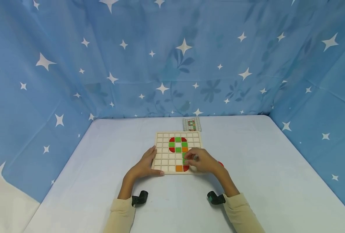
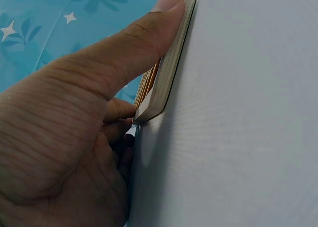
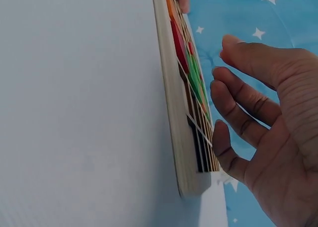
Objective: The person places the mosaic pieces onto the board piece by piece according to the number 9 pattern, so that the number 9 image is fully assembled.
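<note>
A pale wooden board (image 1: 163, 156) with a square grid lies on the white table, with red, green and orange tiles set in some of its cells. My left hand (image 1: 144, 164) steadies its near left corner. In the left wrist view the thumb (image 2: 134, 45) lies straight along the front edge, other fingers at the side. My right hand (image 1: 200, 159) hovers over the board's right part, fingertips close above a column of green tiles. In the right wrist view the right hand's fingers (image 3: 243, 110) are loosely bent, with a gap to the thumb and nothing between them.
Just behind the board lies a small card (image 1: 191, 124) printed with a coloured grid pattern. A red piece (image 1: 220, 164) shows partly beside the right wrist. A blue star-patterned curtain (image 1: 172, 64) encloses the back and sides of the white table (image 1: 117, 139).
</note>
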A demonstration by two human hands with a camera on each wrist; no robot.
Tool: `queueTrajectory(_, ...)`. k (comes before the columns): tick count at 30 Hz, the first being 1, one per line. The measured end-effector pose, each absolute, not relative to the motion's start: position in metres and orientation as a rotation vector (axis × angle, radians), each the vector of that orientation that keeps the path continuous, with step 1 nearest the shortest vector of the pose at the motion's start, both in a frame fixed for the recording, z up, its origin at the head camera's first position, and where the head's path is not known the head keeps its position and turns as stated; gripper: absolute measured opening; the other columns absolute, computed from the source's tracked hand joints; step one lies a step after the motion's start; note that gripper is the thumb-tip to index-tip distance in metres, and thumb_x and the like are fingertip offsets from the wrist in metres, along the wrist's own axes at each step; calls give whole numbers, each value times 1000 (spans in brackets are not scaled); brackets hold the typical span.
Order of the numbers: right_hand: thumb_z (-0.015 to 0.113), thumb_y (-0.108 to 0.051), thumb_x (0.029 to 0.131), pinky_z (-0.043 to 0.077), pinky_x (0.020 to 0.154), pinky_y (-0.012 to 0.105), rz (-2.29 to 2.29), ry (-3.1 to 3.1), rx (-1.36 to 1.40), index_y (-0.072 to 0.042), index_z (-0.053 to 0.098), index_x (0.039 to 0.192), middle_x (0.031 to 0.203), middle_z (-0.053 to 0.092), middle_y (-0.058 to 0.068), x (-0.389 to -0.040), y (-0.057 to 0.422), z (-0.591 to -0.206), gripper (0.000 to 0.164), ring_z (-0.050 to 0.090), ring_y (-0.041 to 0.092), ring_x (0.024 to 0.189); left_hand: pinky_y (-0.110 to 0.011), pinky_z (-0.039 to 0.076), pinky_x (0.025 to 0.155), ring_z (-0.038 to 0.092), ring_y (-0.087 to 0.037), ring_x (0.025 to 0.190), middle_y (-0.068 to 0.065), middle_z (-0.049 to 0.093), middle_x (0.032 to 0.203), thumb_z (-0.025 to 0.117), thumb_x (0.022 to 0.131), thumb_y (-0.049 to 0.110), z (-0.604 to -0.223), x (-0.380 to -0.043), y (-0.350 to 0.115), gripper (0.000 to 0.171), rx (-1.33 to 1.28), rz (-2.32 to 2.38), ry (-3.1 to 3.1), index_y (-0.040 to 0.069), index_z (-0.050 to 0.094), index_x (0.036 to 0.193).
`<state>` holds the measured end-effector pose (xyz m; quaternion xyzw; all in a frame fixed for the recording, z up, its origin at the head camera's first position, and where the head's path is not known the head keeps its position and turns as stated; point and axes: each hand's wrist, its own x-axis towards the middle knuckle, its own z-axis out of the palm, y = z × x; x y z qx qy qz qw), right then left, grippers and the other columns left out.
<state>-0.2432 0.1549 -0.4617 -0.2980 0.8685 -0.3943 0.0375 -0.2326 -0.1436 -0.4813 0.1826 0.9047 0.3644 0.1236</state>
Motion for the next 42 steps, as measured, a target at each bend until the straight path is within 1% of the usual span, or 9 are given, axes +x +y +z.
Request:
queueTrajectory(4, 68, -17, 92, 52, 72, 24, -1258, 2679, -859, -9, 70, 101, 91, 67, -2, -242, 166, -458, 12, 59, 10, 83, -54, 14, 121, 2, -35, 153, -13, 3, 166, 84, 74, 40, -481, -231, -143, 115, 532, 1076, 2626, -2, 13, 155)
queueTrajectory(11, 66, -21, 94, 52, 72, 28, -1259, 2746, -743, -12, 70, 100, 92, 67, -2, -245, 189, -452, 11, 59, 13, 86, -55, 17, 120, 4, -37, 152, -17, 5, 165, 84, 75, 39, -481, -232, -141, 114, 545, 1079, 2643, -5, 14, 154)
queueTrajectory(20, 66, -21, 94, 52, 82, 36, -1206, 2824, -601, -9, 71, 103, 98, 70, 2, -248, 222, -449, 16, 63, 18, 94, -55, 15, 121, 2, -36, 152, -15, 3, 165, 84, 75, 40, -480, -234, -142, 116, 555, 1065, 2637, -3, 12, 155)
queueTrajectory(24, 65, -22, 95, 51, 80, 35, -1164, 2842, -529, -8, 71, 104, 100, 70, 3, -248, 235, -449, 18, 63, 21, 95, -55, 15, 121, 2, -36, 152, -15, 3, 165, 84, 75, 40, -479, -234, -143, 116, 561, 1066, 2638, -3, 12, 155)
queueTrajectory(29, 64, -19, 95, 49, 77, 33, -1109, 2830, -475, -7, 70, 102, 98, 69, 5, -247, 249, -451, 16, 60, 21, 93, -55, 15, 121, 2, -37, 152, -17, 3, 165, 84, 75, 38, -479, -234, -143, 115, 556, 1069, 2636, -5, 12, 154)
queueTrajectory(33, 66, -18, 93, 49, 77, 33, -1071, 2807, -458, -6, 70, 101, 97, 67, 6, -245, 257, -452, 15, 56, 21, 92, -55, 15, 121, 3, -37, 152, -17, 3, 165, 84, 75, 37, -479, -233, -142, 114, 550, 1072, 2639, -5, 13, 154)
queueTrajectory(37, 67, -16, 91, 48, 72, 30, -1055, 2780, -445, -5, 69, 99, 91, 64, 5, -242, 263, -452, 14, 52, 19, 86, -56, 15, 120, 3, -38, 152, -17, 3, 165, 84, 75, 38, -479, -233, -142, 114, 553, 1073, 2639, -5, 13, 154)
queueTrajectory(39, 70, -17, 89, 45, 69, 28, -1054, 2758, -436, -4, 69, 99, 87, 61, 5, -240, 265, -452, 16, 50, 18, 83, -55, 15, 121, 2, -37, 152, -17, 3, 165, 83, 75, 39, -480, -234, -143, 114, 555, 1062, 2642, -4, 12, 154)
queueTrajectory(42, 75, -18, 84, 43, 69, 28, -1030, 2733, -416, -2, 68, 98, 86, 59, 6, -239, 266, -452, 22, 49, 18, 82, -56, 15, 120, 2, -38, 152, -18, 3, 165, 83, 75, 39, -481, -234, -143, 114, 558, 1062, 2641, -5, 13, 154)
